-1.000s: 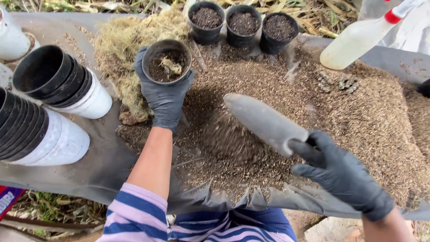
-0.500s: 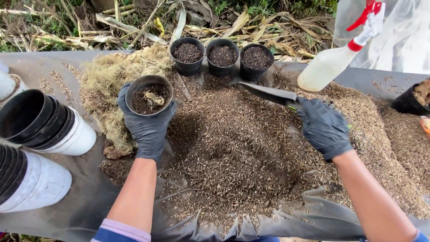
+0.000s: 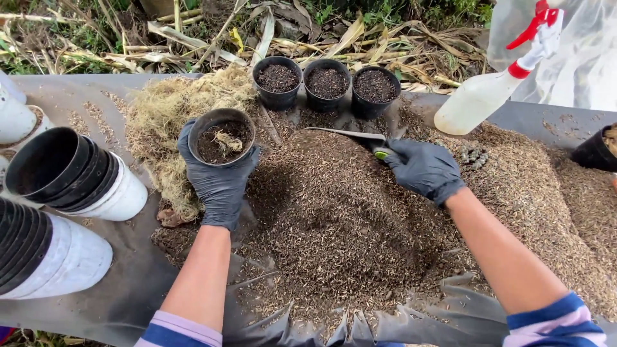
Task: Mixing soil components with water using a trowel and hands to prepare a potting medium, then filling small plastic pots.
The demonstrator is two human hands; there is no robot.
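A dark grey sheet (image 3: 96, 283) is spread over the ground outdoors, with dry stalks and leaves (image 3: 193, 38) lying beyond its far edge. A broad mound of brown potting mix (image 3: 347, 218) covers the middle and right of the sheet, and a clump of pale, stringy moss (image 3: 160, 115) lies at its far left.

Three small black pots (image 3: 326, 83) stand in a row at the far edge of the mound, touching one another, each filled with dark mix to near the rim. On the left, two stacks of empty black pots (image 3: 58, 170) lie on their sides, nested inside white ones. A white spray bottle with a red trigger (image 3: 495, 90) lies tilted at the far right, and another black pot (image 3: 594, 151) shows at the right edge, only partly in view.

The left hand (image 3: 218, 183), in a dark glove, is wrapped around a black pot (image 3: 222, 138) from below, holding it upright over the left edge of the mound; the pot holds dark mix partway up with a tuft of moss on top. The right hand (image 3: 421, 168), also gloved, is closed around the green handle of a metal scoop (image 3: 344, 133), whose blade lies flat on the top of the mound, just in front of the three filled pots.
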